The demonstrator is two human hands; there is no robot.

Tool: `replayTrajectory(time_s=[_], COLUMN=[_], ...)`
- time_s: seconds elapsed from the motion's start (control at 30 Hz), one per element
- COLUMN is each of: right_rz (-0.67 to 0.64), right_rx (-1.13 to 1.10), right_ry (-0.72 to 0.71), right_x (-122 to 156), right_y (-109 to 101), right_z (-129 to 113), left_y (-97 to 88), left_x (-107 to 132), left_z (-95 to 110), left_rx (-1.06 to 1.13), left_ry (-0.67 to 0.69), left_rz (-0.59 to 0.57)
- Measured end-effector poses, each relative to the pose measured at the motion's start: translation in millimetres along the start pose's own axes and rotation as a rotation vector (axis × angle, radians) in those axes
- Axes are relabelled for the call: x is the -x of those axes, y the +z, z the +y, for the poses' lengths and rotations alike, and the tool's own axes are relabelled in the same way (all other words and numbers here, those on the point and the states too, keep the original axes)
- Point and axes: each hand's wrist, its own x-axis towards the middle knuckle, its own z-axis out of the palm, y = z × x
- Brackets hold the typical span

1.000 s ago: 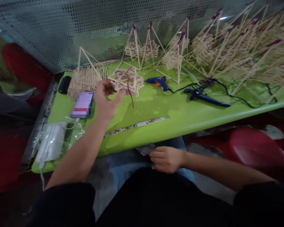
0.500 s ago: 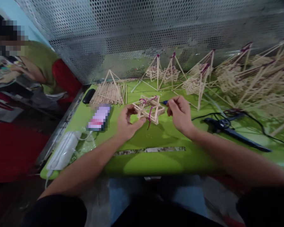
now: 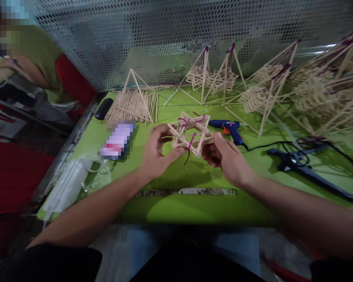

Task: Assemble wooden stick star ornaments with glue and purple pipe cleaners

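A star-shaped frame of wooden sticks (image 3: 190, 133) with purple strings hanging from it is lifted just over the green table (image 3: 194, 207). My left hand (image 3: 157, 150) pinches its left side, thumb in front and fingers curled behind. From the right, my right hand (image 3: 225, 156) grips the lower right edge with the fingers closed. A blue glue gun (image 3: 227, 128) lies just behind my right hand.
A phone (image 3: 117, 141) and a pile of loose sticks (image 3: 133, 105) lie to the left. Stick pyramids (image 3: 211, 76) line the back and right by the perforated metal wall. Dark cutters with a black cable (image 3: 305, 168) lie right. A ruler-like strip (image 3: 188, 192) lies near the front edge. Another person (image 3: 32, 66) sits far left.
My right hand came up from my lap and took hold of the stick frame's right side. Both hands have drawn the frame slightly toward me. The camera has tilted.
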Motion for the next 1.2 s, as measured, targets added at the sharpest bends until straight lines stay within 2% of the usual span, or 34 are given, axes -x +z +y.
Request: replayTrajectory(time_s=[0.17, 0.4, 0.7, 0.77, 0.87, 0.93, 1.07, 1.2], right_rz=[0.025, -0.007, -0.070, -0.038, 0.153, 0.245, 0.221, 0.203], right_rx=[0.035, 0.057, 0.123, 0.014, -0.193, -0.231, -0.225, -0.232], right_ry=[0.090, 0.071, 0.035, 0.025, -0.029, -0.097, -0.185, -0.217], right_x=[4, 5, 7, 5, -1, -5, -7, 0], right_y=[0, 0, -6, -5, -3, -3, -5, -9], right_z=[-11, -9, -15, -16, -21, -24, -28, -29], left_y=[-3.0, -7.8, -4.7, -5.6, -7.6, -8.6, -9.2, -8.5], left_x=[-1, 0, -4, -7, -10, -11, -10, -7], left_z=[-2, 11, 35, 40, 43, 42, 38, 36], left_rx=[0.079, 0.100, 0.171, 0.173, 0.150, 0.120, 0.087, 0.121], left_ry=[-0.095, -0.251, -0.454, -0.452, -0.393, -0.345, -0.307, -0.309], left_rz=[-0.106, -0.234, -0.201, -0.179, -0.152, -0.136, -0.117, -0.151])
